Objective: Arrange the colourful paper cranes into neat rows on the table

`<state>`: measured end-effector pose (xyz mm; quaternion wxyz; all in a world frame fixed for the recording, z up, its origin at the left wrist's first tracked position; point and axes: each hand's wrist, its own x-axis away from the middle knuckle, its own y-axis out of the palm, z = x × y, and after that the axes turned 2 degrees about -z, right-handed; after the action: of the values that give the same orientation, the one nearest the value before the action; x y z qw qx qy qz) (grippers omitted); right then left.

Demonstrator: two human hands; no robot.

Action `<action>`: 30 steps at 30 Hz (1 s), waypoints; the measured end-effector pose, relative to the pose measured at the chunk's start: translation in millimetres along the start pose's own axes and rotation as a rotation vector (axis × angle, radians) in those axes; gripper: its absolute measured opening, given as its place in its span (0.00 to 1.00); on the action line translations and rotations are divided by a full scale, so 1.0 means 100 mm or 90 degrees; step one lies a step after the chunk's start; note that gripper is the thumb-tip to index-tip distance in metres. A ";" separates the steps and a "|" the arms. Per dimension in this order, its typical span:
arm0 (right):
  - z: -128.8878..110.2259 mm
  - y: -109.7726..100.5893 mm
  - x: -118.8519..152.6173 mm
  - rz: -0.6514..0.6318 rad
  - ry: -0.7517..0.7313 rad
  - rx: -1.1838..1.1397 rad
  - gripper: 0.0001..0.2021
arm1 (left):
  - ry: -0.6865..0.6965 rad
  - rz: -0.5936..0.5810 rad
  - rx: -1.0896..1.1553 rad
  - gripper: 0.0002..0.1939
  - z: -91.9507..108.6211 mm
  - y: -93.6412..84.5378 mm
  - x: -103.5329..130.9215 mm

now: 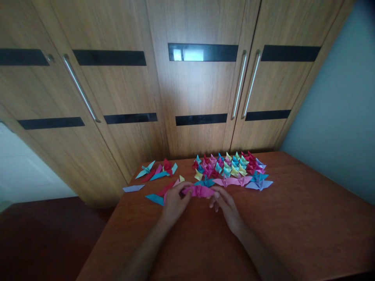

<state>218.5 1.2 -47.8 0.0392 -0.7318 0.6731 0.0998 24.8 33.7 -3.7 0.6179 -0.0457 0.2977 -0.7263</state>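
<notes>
A bright pink origami crane (199,191) is stretched between my two hands, a little above the table. My left hand (175,203) pinches its left wing tip between thumb and fingers. On the other side my right hand (225,205) grips the right wing tip. Just behind the pink one stands a blue paper crane (206,182). Light pink cranes (233,181) and a lilac crane (259,184) line up to its right. Close by my left hand lie folded paper pieces, among them a blue one (154,199); my hand partly hides some of them.
Several rows of small coloured cranes (231,166) fill the back of the wooden table (211,242). At the back left are loose folded pieces, a pale green crane (145,170) and a lilac strip (134,188). A wooden wardrobe (202,86) stands behind; a wall (336,117) is at right.
</notes>
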 end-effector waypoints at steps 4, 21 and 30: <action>0.05 0.00 -0.04 -0.010 0.039 0.074 0.17 | -0.020 -0.035 0.062 0.10 -0.06 0.16 0.09; -0.04 -0.02 0.01 -0.157 0.101 0.052 0.12 | -0.105 -0.289 0.217 0.08 -0.04 0.10 0.19; -0.02 -0.11 0.06 -0.174 0.198 -0.310 0.11 | -0.192 -0.335 0.552 0.13 -0.05 0.09 0.27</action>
<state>230.5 -4.2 -48.2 -0.2278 -0.8096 0.5229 0.1386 24.3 10.2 -19.9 0.4128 0.0367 -0.1440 -0.8986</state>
